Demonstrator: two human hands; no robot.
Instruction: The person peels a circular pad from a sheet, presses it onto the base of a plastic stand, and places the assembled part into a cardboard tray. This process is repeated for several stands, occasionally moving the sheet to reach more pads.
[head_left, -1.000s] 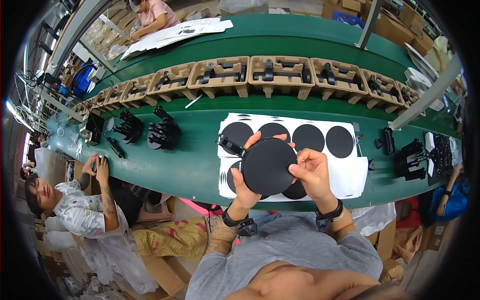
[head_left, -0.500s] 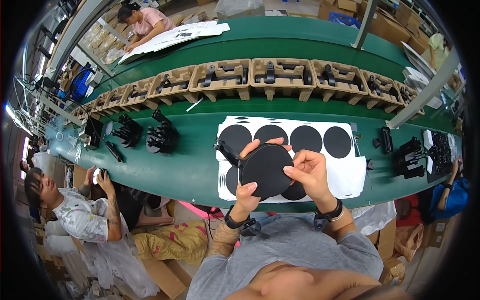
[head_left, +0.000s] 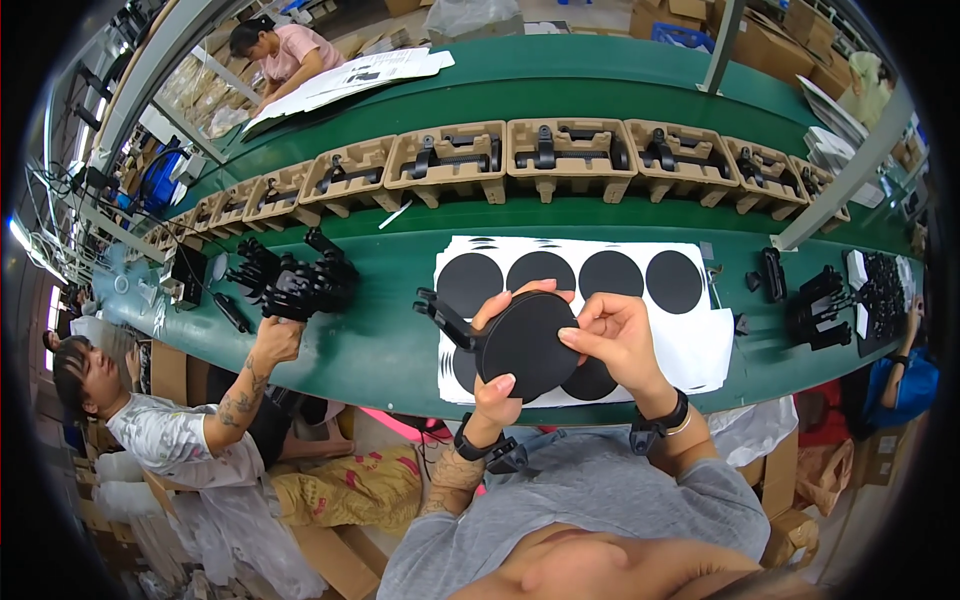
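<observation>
Black round disc (head_left: 527, 343), frame centre: left hand (head_left: 495, 385) and right hand (head_left: 618, 338) fingers clamped on its rim above white sticker sheet (head_left: 700, 340); pad-fitting step, apparently; next calls for careful alignment.

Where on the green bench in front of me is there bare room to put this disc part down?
Bare green surface lies between the pile of black brackets and the white sheet of black discs. A thin bare strip runs between the sheet and the row of cardboard trays. Right of the sheet it is crowded with black parts.
</observation>
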